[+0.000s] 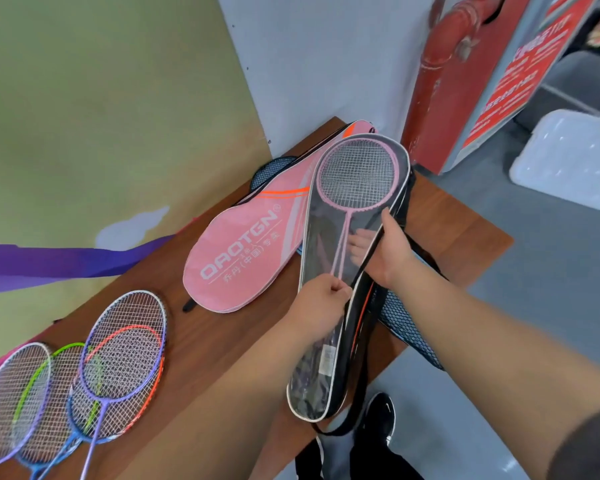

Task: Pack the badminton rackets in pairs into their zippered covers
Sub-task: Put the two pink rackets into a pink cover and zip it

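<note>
A clear-fronted black cover (321, 327) stands tilted over the table's front edge, with pink rackets (357, 173) inside it, heads up. My left hand (323, 299) pinches the cover's edge near the shafts, apparently at the zipper. My right hand (385, 249) grips the cover's right side, its fingers behind the clear film. A closed pink cover (243, 247) lies flat on the brown table (201, 337) to the left. Several loose rackets (84, 386) in purple, green, blue and orange lie overlapped at the near left.
Blue mesh bags (406, 323) lie under the covers. A black strap (354, 420) hangs from the held cover past the table edge. A red pipe (433, 74) and a red signboard (520, 71) stand behind the table; a white tub (568, 157) sits on the floor.
</note>
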### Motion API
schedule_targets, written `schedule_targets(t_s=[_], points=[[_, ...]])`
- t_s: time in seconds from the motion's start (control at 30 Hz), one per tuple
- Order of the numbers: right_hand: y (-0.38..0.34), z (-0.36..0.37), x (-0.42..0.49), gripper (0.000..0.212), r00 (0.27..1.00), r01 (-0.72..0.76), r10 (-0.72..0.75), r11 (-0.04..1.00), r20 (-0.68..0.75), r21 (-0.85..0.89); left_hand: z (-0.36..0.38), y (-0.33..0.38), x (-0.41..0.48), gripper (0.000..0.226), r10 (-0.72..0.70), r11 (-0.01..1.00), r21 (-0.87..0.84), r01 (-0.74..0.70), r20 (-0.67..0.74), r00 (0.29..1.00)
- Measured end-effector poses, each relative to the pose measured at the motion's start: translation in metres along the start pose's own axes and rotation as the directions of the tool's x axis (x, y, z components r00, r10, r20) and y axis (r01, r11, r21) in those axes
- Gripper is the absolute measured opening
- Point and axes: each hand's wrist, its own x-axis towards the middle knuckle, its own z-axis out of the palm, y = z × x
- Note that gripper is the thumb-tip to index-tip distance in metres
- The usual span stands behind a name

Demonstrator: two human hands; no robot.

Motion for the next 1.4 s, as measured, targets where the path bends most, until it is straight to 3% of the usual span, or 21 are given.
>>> schedule_targets(t_s=[0.1,0.2,0.33,0.4,0.43,0.53,0.63,0.73,0.8,0.93,1.0,1.13,1.23,1.33,1.4], points=[[-0.001,-0.020,-0.006,0.065,0.975,0.074,-0.121,0.967,-0.184,-0.243,0.006,0.002,-0.001,0.024,-0.006,1.000,-0.015,0.006,-0.016,1.000],[0.006,-0.059,0.004,0.064,0.920,0.020,-0.211,0.866,-0.330,-0.499,0.010,0.004,-0.002,0.023,-0.003,1.000,0.009,0.004,-0.023,1.000],[0.037,-0.118,0.060,0.043,0.933,-0.028,-0.245,0.680,-0.263,-0.733,0.016,-0.001,-0.001,0.019,-0.024,1.000,-0.015,0.024,-0.033,0.999],[0.043,-0.113,0.054,0.020,0.933,0.003,-0.266,0.677,-0.241,-0.736,0.016,-0.003,-0.001,0.019,-0.042,0.996,-0.078,0.039,-0.040,0.998],[0.041,-0.102,0.039,0.022,0.933,0.021,-0.271,0.700,-0.238,-0.714,0.015,-0.002,-0.001,0.020,-0.048,0.993,-0.109,0.043,-0.044,0.998],[0.026,-0.058,-0.017,0.058,0.956,0.014,-0.174,0.828,-0.234,-0.561,0.014,-0.003,-0.001,0.020,-0.048,0.982,-0.184,0.037,-0.052,0.998],[0.021,-0.055,-0.026,0.070,0.971,-0.042,-0.093,0.840,-0.220,-0.541,0.012,-0.002,-0.003,0.023,-0.040,0.979,-0.200,0.031,-0.041,0.998],[0.015,-0.057,-0.025,0.051,0.977,-0.016,-0.123,0.769,-0.173,-0.639,0.011,-0.001,-0.007,0.027,-0.028,0.981,-0.195,0.021,-0.031,0.999],[0.012,-0.054,-0.024,0.032,0.982,-0.006,-0.112,0.788,-0.153,-0.616,0.012,-0.001,-0.009,0.026,-0.031,0.976,-0.218,0.023,-0.034,0.999],[0.003,-0.049,-0.031,0.017,0.996,0.033,-0.064,0.907,-0.059,-0.420,0.012,0.001,-0.014,0.031,-0.033,0.979,-0.200,0.027,-0.029,0.999],[-0.002,-0.042,-0.039,0.018,0.998,0.051,-0.063,0.949,-0.030,-0.310,0.015,0.002,-0.015,0.029,-0.033,0.984,-0.173,0.028,-0.025,0.999],[-0.016,-0.029,-0.057,0.028,0.993,0.096,-0.110,0.958,-0.038,-0.270,0.024,0.005,-0.020,0.022,-0.042,0.986,-0.160,0.041,-0.005,0.999],[-0.022,-0.025,-0.063,0.022,0.987,0.089,-0.112,0.979,-0.117,-0.185,0.025,0.010,-0.023,0.023,-0.036,0.974,-0.225,0.035,-0.001,0.999],[-0.028,-0.020,-0.072,0.020,0.986,0.067,-0.101,0.970,-0.135,-0.234,0.028,0.016,-0.028,0.023,-0.005,0.960,-0.279,0.020,0.055,0.999],[-0.033,-0.017,-0.076,0.050,0.985,0.064,-0.126,0.897,-0.115,-0.437,0.030,0.018,-0.033,0.023,0.019,0.971,-0.239,0.005,0.094,0.995]])
